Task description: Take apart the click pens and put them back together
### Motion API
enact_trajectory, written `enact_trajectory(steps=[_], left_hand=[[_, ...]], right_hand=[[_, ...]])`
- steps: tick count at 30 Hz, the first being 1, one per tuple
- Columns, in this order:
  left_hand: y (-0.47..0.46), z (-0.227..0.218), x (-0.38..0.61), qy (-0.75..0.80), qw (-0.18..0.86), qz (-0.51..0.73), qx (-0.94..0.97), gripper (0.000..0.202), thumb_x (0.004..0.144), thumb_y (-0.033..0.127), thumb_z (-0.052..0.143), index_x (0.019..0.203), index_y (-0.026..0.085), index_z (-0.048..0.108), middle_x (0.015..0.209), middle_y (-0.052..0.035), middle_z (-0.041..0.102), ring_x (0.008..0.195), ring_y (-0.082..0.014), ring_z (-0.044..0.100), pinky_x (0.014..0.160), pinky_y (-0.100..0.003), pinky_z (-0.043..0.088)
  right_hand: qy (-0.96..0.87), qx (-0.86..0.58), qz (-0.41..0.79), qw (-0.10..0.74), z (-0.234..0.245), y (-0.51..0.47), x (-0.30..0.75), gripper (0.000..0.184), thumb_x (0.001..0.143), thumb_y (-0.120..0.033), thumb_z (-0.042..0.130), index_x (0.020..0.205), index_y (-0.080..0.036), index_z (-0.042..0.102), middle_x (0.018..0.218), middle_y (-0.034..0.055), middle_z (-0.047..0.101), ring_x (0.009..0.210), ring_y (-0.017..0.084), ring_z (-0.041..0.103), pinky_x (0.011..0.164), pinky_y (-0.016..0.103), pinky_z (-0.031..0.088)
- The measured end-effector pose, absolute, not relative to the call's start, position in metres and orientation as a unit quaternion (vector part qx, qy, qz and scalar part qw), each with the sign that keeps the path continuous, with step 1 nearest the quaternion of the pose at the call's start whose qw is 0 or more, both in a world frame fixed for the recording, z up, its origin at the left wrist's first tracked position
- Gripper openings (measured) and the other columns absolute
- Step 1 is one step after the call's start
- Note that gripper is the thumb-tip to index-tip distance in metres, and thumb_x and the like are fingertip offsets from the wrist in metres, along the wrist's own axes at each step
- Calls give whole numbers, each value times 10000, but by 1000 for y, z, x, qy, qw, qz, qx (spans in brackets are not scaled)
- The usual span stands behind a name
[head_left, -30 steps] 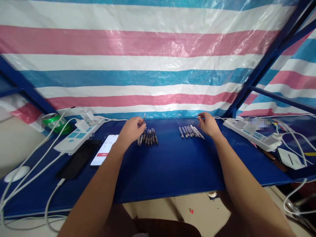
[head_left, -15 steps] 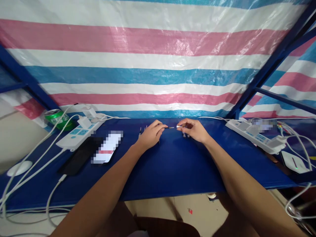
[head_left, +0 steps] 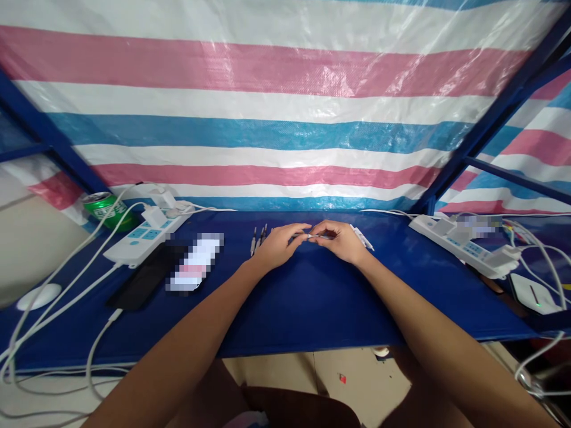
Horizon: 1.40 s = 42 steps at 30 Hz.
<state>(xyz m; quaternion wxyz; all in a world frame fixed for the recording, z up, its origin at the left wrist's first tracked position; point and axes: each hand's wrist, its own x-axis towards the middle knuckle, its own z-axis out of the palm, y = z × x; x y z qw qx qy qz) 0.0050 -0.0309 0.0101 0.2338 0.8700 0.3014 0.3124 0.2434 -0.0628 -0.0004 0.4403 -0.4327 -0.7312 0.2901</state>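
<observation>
Near the back edge of the blue worktop (head_left: pixel 312 303), the left hand (head_left: pixel 279 246) and right hand (head_left: pixel 341 242) pinched one thin pen (head_left: pixel 316 236) between their fingertips (head_left: pixel 304 226), keeping it straight and steady.

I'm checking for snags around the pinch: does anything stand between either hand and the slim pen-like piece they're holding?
Nothing visible does. The left hand and right hand both meet the slim pen-like piece directly at their fingertips. The dark pens lie beyond the left hand and the white pens beyond the right, both outside the gap.
</observation>
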Motion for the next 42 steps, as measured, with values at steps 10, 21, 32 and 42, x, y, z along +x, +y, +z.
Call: enact_trajectory(steps=[10, 21, 32, 42], left_hand=[[-24, 8, 3, 340, 399, 324, 788, 464, 1043, 478, 545, 1389, 192, 658, 857, -40, 802, 631, -154, 669, 667, -283, 559], [-29, 18, 2, 353, 328, 325, 814, 402, 1056, 473, 507, 1278, 231, 739, 866, -12, 799, 671, -152, 701, 672, -252, 531], [-30, 21, 0, 366, 324, 328, 808, 456, 1067, 503, 473, 1348, 236, 713, 938, -35, 800, 716, -171, 709, 692, -278, 548], [-25, 20, -1, 318, 363, 357, 800, 542, 924, 450, 746, 1412, 235, 650, 1269, -100, 765, 1031, -238, 752, 880, -350, 607]], right_hand=[[-772, -393, 200, 459, 7, -71, 230, 39, 932, -298, 751, 945, -266, 767, 1044, 47, 783, 950, 211, 747, 881, 354, 589], [-748, -388, 209, 496, -3, -66, 226, 164, 920, -408, 791, 947, -246, 783, 1009, 56, 814, 910, 227, 775, 854, 361, 616], [-698, -409, 321, 492, -1, -66, 227, 347, 887, -575, 789, 957, -240, 729, 892, 46, 814, 720, 209, 766, 742, 355, 614], [-647, -417, 394, 503, 7, -64, 233, 406, 820, -579, 854, 908, -208, 713, 737, 27, 769, 621, 186, 729, 611, 296, 532]])
